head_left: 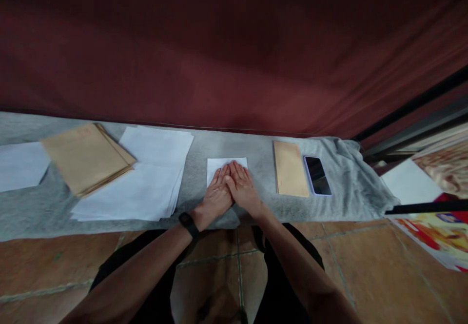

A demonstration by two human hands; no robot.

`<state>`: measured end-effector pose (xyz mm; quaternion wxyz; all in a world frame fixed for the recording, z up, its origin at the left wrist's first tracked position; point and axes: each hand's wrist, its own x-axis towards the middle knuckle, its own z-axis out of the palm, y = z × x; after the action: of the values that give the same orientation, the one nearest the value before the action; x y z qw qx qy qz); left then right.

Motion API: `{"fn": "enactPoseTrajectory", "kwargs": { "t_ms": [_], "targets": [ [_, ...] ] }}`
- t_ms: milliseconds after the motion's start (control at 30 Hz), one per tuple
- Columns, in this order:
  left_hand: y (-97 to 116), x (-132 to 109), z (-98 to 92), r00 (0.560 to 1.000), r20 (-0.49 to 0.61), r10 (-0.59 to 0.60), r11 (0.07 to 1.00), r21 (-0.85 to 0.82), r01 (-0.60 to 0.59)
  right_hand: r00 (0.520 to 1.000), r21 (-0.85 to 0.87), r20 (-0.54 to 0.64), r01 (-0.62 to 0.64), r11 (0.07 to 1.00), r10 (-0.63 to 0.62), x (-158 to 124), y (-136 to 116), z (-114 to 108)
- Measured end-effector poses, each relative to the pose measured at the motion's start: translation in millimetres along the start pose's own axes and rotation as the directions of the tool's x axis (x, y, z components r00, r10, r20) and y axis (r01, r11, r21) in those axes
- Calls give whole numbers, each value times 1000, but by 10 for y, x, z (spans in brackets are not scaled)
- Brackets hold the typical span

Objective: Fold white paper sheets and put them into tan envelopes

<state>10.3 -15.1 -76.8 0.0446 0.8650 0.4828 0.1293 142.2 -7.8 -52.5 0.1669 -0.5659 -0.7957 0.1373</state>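
Observation:
A small white sheet of paper [214,166], perhaps folded, lies on the grey cloth in front of me. My left hand [218,192] rests flat on it with the fingers stretched out and pointing away from me. Beside it, partly over it, my right hand [243,187] lies flat too, its thumb across the left hand. Most of the paper is hidden under both hands; its far edge and left side show. Neither hand grips anything.
Left of my hands are large white sheets [157,182], with several brown envelopes [86,155] partly over them and another white sheet [20,165] farther left. To the right lie brown envelopes [290,168] and a phone [317,175]. A dark red cloth [219,70] rises behind the grey cloth [234,143].

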Motion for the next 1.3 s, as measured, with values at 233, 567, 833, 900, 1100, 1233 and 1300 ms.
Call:
{"fn": "enactPoseTrajectory", "kwargs": {
  "t_ms": [233,567,833,900,1100,1233,1300],
  "targets": [
    [-47,-3,-21,999,9,-40,999,6,40,1000,-92,17,24,996,-22,-41,98,18],
    [-181,-5,-212,991,94,-97,993,74,90,997,-188,-75,11,982,-25,-93,274,79],
    [-380,-19,-317,992,121,-29,993,116,15,994,-220,-103,-45,974,23,-139,389,43],
    [-401,-13,-376,991,137,1,992,123,-18,994,-220,-104,-55,974,32,-147,401,35],
    [-397,-33,-511,975,184,124,987,79,-140,993,-223,-107,-68,972,45,-152,425,24],
    [-377,-35,-551,971,179,157,984,51,-168,991,-235,-111,-93,967,68,-147,442,-11],
    [-370,-26,-567,971,179,157,984,51,-169,991,-241,-104,-110,964,87,-146,449,-39]
  ]
}}
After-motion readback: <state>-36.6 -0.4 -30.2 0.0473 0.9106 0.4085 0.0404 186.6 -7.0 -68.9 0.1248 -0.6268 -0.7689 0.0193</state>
